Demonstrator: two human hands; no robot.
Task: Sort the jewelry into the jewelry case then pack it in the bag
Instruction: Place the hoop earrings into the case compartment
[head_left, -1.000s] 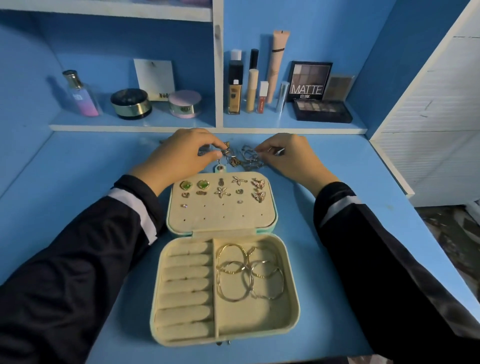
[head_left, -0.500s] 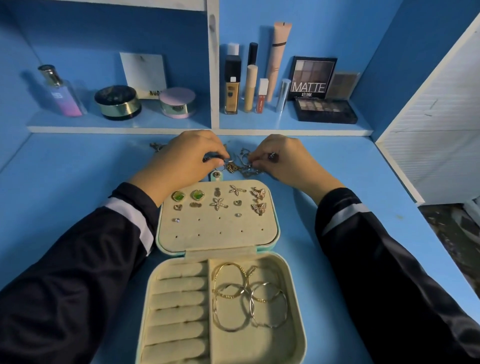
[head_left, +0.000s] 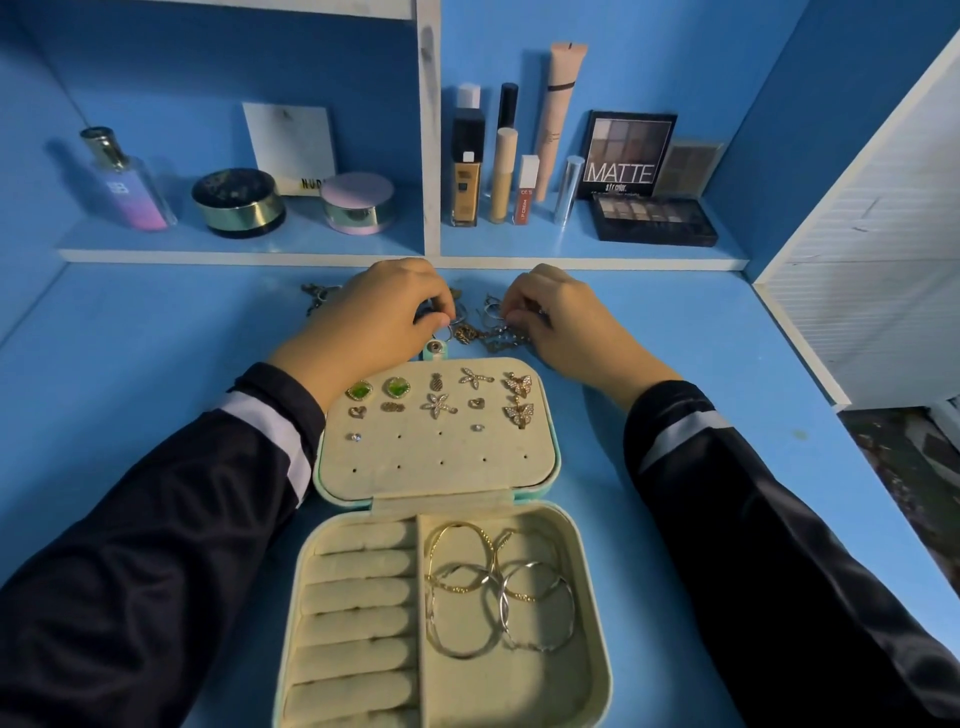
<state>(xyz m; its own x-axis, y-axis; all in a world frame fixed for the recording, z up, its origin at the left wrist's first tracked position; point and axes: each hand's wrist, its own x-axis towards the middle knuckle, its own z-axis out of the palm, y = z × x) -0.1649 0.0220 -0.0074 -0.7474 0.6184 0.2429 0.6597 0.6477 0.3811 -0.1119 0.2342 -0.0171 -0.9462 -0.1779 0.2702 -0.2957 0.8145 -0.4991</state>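
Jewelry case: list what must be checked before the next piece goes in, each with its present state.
1. Jewelry case open and lying flat on the desk: ok.
2. Ring rolls free: ok, no ring sits in them.
3. Earring panel has spare holes: ok, its bottom row is bare.
4. Loose jewelry behind the case untangled: not ok, chains and small pieces lie heaped together.
5. Left hand and right hand each hold a single piece: cannot tell; both pinch into the heap with curled fingers.
6. Room beside the hoop earrings in the right compartment: ok, bare lining shows at the near end.
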